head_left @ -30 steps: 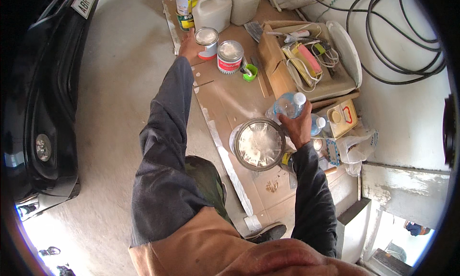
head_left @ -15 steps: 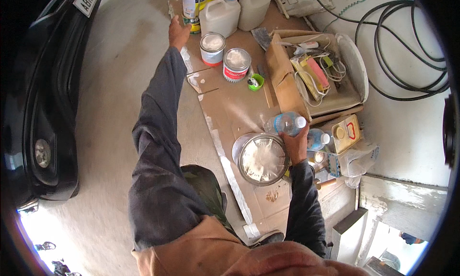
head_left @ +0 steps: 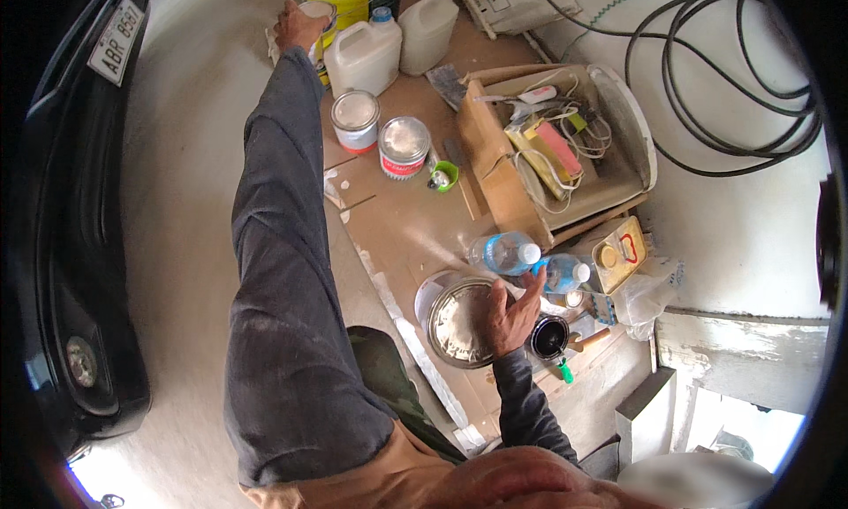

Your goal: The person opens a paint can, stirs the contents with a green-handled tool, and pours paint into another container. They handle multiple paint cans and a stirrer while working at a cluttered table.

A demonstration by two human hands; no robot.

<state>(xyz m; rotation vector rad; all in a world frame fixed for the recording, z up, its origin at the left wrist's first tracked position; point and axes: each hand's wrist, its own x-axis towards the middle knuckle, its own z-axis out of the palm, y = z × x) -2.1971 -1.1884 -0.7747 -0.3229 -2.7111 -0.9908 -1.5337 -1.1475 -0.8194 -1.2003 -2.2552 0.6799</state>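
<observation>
The person's left arm (head_left: 281, 235) stretched almost straight, the left hand (head_left: 300, 27) well beyond the large round tin (head_left: 459, 328); the right hand (head_left: 515, 319) was spread at the tin's right rim, fingers (head_left: 533, 290) pointing forward.

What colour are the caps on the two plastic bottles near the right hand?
Both bottle caps are white; head view shows it best.

Dark grey sleeves (head_left: 287, 332), tan top (head_left: 371, 474), green camouflage trousers (head_left: 382, 372).

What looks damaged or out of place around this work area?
The white strip along the brown floor sheet looks ragged and broken rather than continuous. White cords lie tangled inside the open brown box. At right, paint on the lower wall looks patchy, perhaps flaking.
</observation>
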